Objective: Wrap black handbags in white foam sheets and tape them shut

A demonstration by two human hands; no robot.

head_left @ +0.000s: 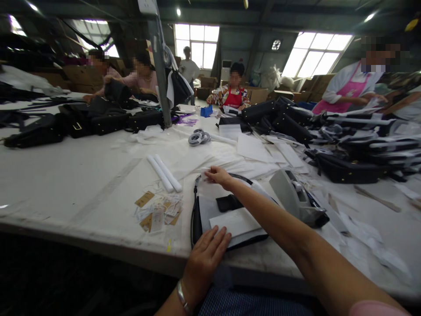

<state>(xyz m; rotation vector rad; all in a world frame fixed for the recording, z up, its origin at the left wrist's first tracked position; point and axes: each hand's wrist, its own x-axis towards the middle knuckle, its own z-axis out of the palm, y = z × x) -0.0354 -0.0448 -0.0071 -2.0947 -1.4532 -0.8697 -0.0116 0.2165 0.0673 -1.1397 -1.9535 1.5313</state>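
A black handbag (196, 219) lies at the table's front edge, its strap looped towards the far side. On it are a pale sheet, a small black flap (226, 202) and a folded white paper block (235, 224). My left hand (210, 248), with a bracelet at the wrist, rests flat on the bag's near side, fingertips at the paper block. Reaching across from the right, my right hand (217, 175) pinches a thin translucent wrapping sheet (204, 174) beside the strap. Tags with strings (159, 213) lie left of the bag.
A grey tape dispenser (292, 197) stands right of the bag. Two white rolls (163, 173) and a coil of tubing (199, 138) lie beyond. Black bags (351, 166) are heaped at right, others at left. A metal post (161, 66) rises mid-table. Several co-workers surround the table.
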